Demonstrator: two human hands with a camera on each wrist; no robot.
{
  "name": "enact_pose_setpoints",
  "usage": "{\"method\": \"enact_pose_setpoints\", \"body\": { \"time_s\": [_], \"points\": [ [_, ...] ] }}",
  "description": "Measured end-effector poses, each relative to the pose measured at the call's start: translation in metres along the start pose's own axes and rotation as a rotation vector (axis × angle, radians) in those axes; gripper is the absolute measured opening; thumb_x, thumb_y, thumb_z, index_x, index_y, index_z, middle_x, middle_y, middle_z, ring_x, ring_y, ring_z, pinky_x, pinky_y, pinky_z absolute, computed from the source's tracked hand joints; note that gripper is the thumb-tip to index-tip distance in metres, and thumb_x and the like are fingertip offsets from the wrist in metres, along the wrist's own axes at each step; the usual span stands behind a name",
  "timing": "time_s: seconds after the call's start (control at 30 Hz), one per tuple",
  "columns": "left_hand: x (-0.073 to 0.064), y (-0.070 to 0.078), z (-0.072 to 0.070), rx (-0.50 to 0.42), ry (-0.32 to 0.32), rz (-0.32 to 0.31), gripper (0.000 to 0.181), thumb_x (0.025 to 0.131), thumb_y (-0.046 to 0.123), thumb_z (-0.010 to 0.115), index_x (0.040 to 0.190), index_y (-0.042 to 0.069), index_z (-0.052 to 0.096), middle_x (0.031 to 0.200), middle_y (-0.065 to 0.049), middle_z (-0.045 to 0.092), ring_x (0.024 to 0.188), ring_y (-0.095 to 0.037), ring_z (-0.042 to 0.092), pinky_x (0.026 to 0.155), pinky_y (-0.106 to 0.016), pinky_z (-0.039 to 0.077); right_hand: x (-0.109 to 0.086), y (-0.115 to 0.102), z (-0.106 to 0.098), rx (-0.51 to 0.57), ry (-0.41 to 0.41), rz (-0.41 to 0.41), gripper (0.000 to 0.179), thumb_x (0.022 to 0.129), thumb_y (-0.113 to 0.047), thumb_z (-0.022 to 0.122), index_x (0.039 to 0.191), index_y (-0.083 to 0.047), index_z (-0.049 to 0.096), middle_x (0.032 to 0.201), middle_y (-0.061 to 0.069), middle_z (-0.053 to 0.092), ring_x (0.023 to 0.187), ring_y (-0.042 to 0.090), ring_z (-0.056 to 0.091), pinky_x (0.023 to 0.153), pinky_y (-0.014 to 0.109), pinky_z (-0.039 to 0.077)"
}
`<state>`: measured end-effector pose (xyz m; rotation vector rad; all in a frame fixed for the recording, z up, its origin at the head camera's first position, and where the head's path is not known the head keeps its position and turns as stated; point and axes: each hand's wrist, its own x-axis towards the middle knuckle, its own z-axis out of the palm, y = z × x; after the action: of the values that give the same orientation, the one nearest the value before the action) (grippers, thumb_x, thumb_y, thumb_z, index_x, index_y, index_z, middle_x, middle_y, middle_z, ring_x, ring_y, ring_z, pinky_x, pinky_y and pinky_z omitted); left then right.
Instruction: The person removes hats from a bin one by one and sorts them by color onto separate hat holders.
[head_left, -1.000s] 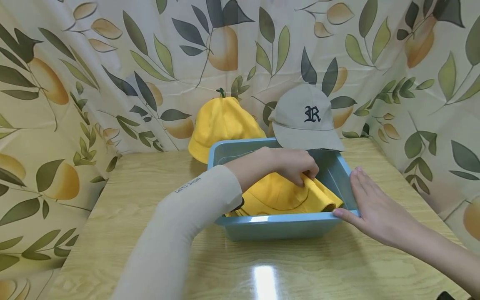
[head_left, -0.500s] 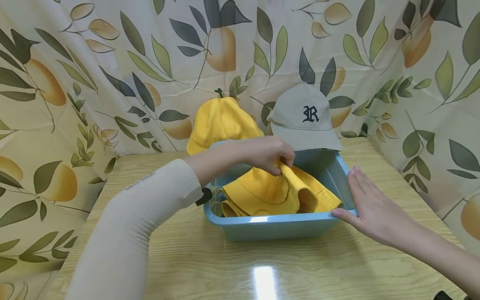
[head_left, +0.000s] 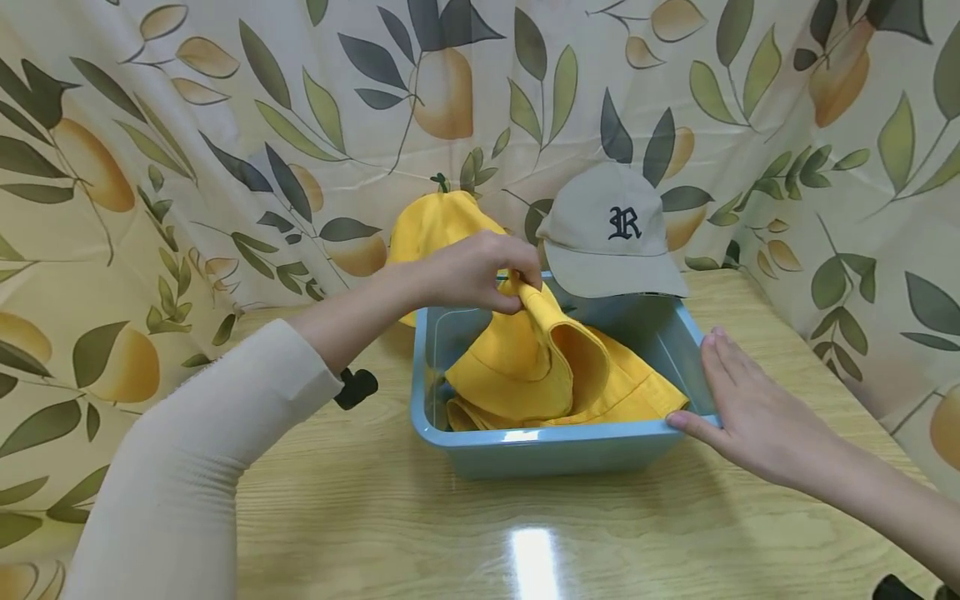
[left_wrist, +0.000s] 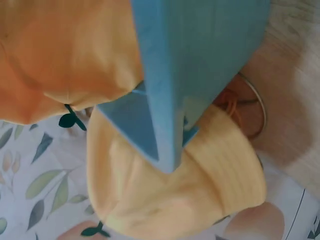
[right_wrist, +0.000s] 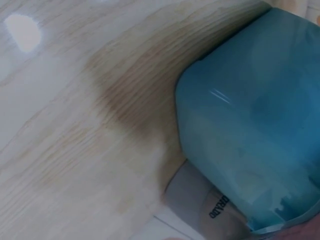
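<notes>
My left hand (head_left: 487, 271) pinches the brim of a yellow bucket hat (head_left: 517, 358), tilted and partly raised in a light-blue plastic basin (head_left: 555, 454). Its green sprout tip (left_wrist: 72, 117) shows in the left wrist view. Beneath it, more yellow fabric of another hat (head_left: 637, 379) lies against the basin's front right. My right hand (head_left: 750, 412) rests on the basin's right front corner, fingers straight along the side and thumb over the rim. The right wrist view shows the basin's outer wall (right_wrist: 250, 110), with that hand almost out of sight.
Behind the basin stand a second yellow bucket hat (left_wrist: 165, 185) with a sprout and a light-grey cap (head_left: 611, 233) with a black letter R. The wood-grain table (head_left: 337, 500) meets a leaf-and-fruit patterned cloth (head_left: 300, 83) at the back and sides.
My left hand has moved left and up, pulling the hat's brim with it and baring more of the yellow fabric underneath. The right hand stays at the basin's corner.
</notes>
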<state>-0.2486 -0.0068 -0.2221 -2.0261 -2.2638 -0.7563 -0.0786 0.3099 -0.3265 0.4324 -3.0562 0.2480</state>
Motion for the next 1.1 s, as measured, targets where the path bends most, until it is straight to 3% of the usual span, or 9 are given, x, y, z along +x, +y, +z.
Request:
{"method": "enact_pose_setpoints", "body": {
  "time_s": [0.17,0.33,0.4,0.5,0.63,0.7,0.83,0.97,1.1],
  "points": [
    [-0.004,0.005,-0.017,0.015,0.069,0.014,0.011,0.078,-0.005,0.067,0.085,0.003,0.065,0.084,-0.005,0.064,0.081,-0.016,0.055,0.078,-0.026,0.047,0.004,-0.003,-0.004,-0.018,-0.019,-0.009,0.097,0.091,-0.051,0.053,0.143,0.017,0.007,0.152,0.034,0.001,0.143,0.042,-0.002,0.115,0.048,0.0],
    [-0.011,0.007,-0.029,0.024,0.182,0.051,0.012,0.076,-0.007,0.067,0.082,0.004,0.066,0.081,-0.003,0.064,0.078,-0.015,0.054,0.075,-0.029,0.046,0.015,-0.014,-0.015,-0.003,0.093,-0.076,0.097,0.086,-0.05,0.063,0.145,0.012,0.016,0.151,0.032,0.016,0.141,0.044,0.014,0.114,0.052,0.012],
    [-0.015,0.007,-0.032,0.001,0.234,0.073,0.013,0.074,-0.009,0.066,0.08,0.003,0.064,0.08,-0.004,0.063,0.077,-0.015,0.053,0.074,-0.029,0.045,0.021,-0.025,-0.024,0.036,0.19,-0.106,0.093,0.082,-0.047,0.068,0.145,0.007,0.024,0.148,0.029,0.029,0.134,0.045,0.031,0.108,0.056,0.027],
    [-0.017,0.005,-0.033,-0.021,0.287,0.091,0.013,0.074,-0.01,0.067,0.078,0.001,0.061,0.079,-0.004,0.062,0.076,-0.014,0.052,0.073,-0.028,0.044,0.034,-0.043,-0.039,0.128,0.416,-0.203,0.079,0.083,-0.049,0.067,0.139,0.0,0.042,0.135,0.021,0.051,0.109,0.034,0.058,0.091,0.037,0.048],
    [-0.017,0.003,-0.033,0.006,0.325,0.09,0.012,0.076,-0.008,0.068,0.078,0.001,0.06,0.078,-0.005,0.061,0.076,-0.015,0.051,0.072,-0.027,0.044,0.056,-0.07,-0.055,0.219,0.733,-0.407,0.065,0.089,-0.055,0.054,0.121,0.001,0.06,0.108,0.016,0.068,0.089,0.022,0.063,0.084,0.008,0.041],
    [-0.017,0.003,-0.031,0.007,0.34,0.09,0.012,0.076,-0.007,0.068,0.078,0.001,0.06,0.078,-0.005,0.061,0.076,-0.015,0.051,0.072,-0.027,0.044,0.068,-0.082,-0.061,0.249,0.841,-0.477,0.061,0.092,-0.053,0.051,0.112,0.003,0.064,0.098,0.016,0.069,0.092,0.026,0.062,0.092,0.006,0.035],
    [-0.018,0.003,-0.03,-0.015,0.377,0.1,0.012,0.076,-0.008,0.069,0.08,-0.001,0.061,0.078,-0.006,0.062,0.076,-0.016,0.052,0.072,-0.027,0.045,0.084,-0.095,-0.067,0.228,0.993,-0.526,0.048,0.093,-0.043,0.054,0.095,0.003,0.067,0.085,0.014,0.07,0.075,0.029,0.061,0.073,0.021,0.047],
    [-0.021,0.003,-0.03,-0.031,0.403,0.093,0.011,0.076,-0.009,0.068,0.081,-0.002,0.061,0.079,-0.008,0.062,0.077,-0.016,0.052,0.072,-0.025,0.048,0.088,-0.093,-0.065,0.139,1.034,-0.578,0.042,0.094,-0.037,0.051,0.089,0.003,0.066,0.079,0.013,0.069,0.067,0.029,0.06,0.053,0.042,0.046],
    [-0.025,0.002,-0.03,-0.037,0.421,0.101,0.011,0.076,-0.01,0.067,0.08,-0.002,0.06,0.079,-0.008,0.06,0.077,-0.016,0.051,0.072,-0.025,0.047,0.088,-0.087,-0.058,0.082,0.967,-0.632,0.042,0.096,-0.035,0.049,0.088,0.004,0.063,0.076,0.014,0.066,0.064,0.027,0.057,0.052,0.038,0.045]
  ]
}}
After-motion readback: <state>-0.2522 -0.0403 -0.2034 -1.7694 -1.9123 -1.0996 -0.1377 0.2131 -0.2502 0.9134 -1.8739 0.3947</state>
